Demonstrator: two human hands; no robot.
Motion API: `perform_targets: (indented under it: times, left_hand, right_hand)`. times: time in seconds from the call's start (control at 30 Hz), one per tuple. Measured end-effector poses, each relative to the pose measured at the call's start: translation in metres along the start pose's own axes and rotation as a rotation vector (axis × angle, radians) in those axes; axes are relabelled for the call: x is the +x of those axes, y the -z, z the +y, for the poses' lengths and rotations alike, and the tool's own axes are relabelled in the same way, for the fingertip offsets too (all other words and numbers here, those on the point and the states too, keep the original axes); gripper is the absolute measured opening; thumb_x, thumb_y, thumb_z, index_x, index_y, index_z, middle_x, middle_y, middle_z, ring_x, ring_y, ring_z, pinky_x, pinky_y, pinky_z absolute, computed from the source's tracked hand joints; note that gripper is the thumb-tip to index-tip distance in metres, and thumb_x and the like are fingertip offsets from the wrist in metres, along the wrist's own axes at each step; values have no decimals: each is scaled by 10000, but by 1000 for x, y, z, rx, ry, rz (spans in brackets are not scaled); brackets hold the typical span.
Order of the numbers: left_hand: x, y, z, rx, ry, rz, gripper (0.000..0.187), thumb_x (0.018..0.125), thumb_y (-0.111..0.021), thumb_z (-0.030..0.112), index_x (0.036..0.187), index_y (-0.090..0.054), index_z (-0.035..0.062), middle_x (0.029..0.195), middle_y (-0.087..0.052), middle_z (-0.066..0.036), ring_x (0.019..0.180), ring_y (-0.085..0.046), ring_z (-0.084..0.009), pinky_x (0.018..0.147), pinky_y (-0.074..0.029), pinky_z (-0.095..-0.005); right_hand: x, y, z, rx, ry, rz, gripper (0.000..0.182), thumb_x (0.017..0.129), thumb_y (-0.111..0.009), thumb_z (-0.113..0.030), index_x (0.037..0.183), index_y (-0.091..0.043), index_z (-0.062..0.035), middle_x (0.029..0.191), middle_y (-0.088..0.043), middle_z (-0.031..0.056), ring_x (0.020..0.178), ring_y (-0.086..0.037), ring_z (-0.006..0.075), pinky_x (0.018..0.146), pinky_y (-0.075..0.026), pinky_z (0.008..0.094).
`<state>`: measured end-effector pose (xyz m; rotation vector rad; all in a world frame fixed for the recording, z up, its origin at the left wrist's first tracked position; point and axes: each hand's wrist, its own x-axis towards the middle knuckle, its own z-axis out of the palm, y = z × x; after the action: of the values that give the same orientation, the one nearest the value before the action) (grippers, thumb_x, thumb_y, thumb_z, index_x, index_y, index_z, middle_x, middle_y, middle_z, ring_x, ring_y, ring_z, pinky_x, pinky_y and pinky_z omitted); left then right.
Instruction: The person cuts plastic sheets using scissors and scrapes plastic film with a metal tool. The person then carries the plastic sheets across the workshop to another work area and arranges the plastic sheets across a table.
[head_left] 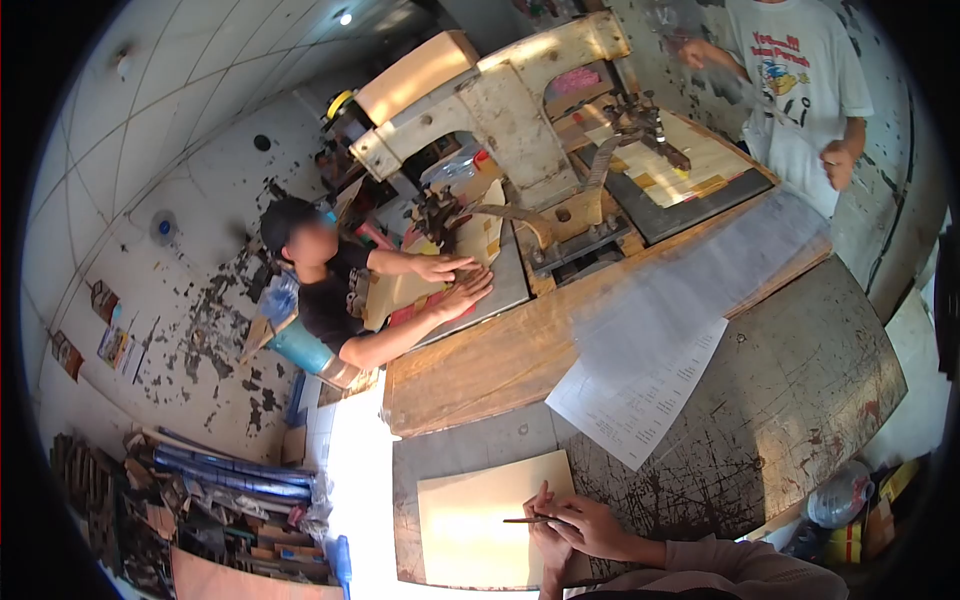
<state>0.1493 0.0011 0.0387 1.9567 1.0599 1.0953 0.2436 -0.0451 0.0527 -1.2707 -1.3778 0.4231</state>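
Near the bottom edge, my right hand (592,527) is closed around a thin dark pen-like stick (517,520), whose tip points left. Close against it is my left hand (546,545), its fingers stretched upward behind the stick and partly covered by the right hand. Both hands are over the right side of a cream-coloured flat board (470,515). That board lies on a scratched dark metal tabletop (690,500). The exact kind of the stick is too small to make out.
A printed paper (645,405) lies partly under a translucent plastic sheet (690,285). Beyond the wooden ledge (490,365) stands a large press machine (515,120). A co-worker (335,290) has both hands on its left bed; another person (800,90) stands at right.
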Motion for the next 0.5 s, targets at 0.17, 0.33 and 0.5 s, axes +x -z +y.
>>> perform_targets:
  times: [0.17,0.33,0.5]
  left_hand:
    - [-5,3,-12,89,-59,-16,545,698,-557,184,1183,-457,-44,1018,-490,-167,918,-493,-283,779,-429,-371]
    - [-2,0,-6,101,-52,1,518,684,-492,143,1141,-452,-98,1023,-521,-187,926,-469,-292,773,-424,-382]
    - [-3,-1,-9,73,-38,35,537,667,-529,99,1164,-445,-87,1033,-512,-179,907,-465,-297,777,-419,-382]
  right_hand:
    - [-6,-3,-3,-12,-121,-29,237,768,-595,-154,997,-577,-98,798,-556,85,644,-580,262,540,-472,334]
    - [-2,0,-1,-22,-77,-19,176,767,-597,-154,920,-564,-73,810,-576,80,573,-576,270,500,-465,335]
    - [2,6,-5,-10,-43,-30,208,770,-576,-122,972,-561,-74,838,-585,95,594,-585,279,508,-470,341]
